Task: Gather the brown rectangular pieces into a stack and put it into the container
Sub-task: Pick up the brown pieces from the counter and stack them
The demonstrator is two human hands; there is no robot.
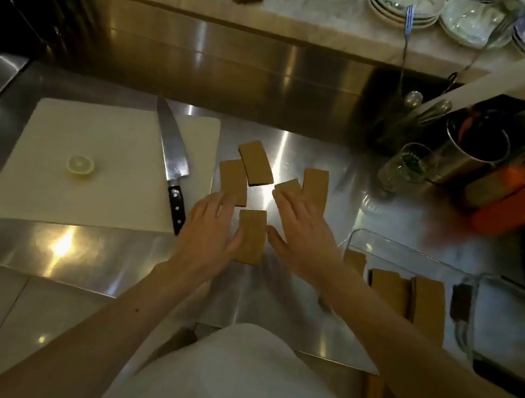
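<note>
**Loose brown pieces on desk; both hands spread over them**

Five brown rectangular pieces lie flat and loose on the steel desk (271, 304), none stacked. The nearest piece (250, 235) lies between the two hands, long side pointing away from the person. Beyond it, a left piece (232, 178) is partly overlapped by a tilted far piece (255, 162). To the right, a small-showing piece (289, 186) is partly covered by fingertips, and an upright-lying piece (316, 185) sits just beside it.

The left hand (211, 225) is spread wide, palm down, its thumb side touching the left edge of the nearest piece and its fingertips at the near end of the left piece — nothing is gripped. The right hand (304, 233) is likewise spread, fingers resting on the small-showing piece, thumb near the right edge of the nearest piece; it holds nothing.

The clear container (418, 256) stands on the desk at the person's right, near the right forearm. It already contains further brown pieces (427, 303) lying side by side (exact count cannot be told).

Left of the loose pieces lies a white cutting board (85, 169), carrying a large knife (172, 159) along its right side and a lemon slice (80, 165) — well apart from each other.
</note>
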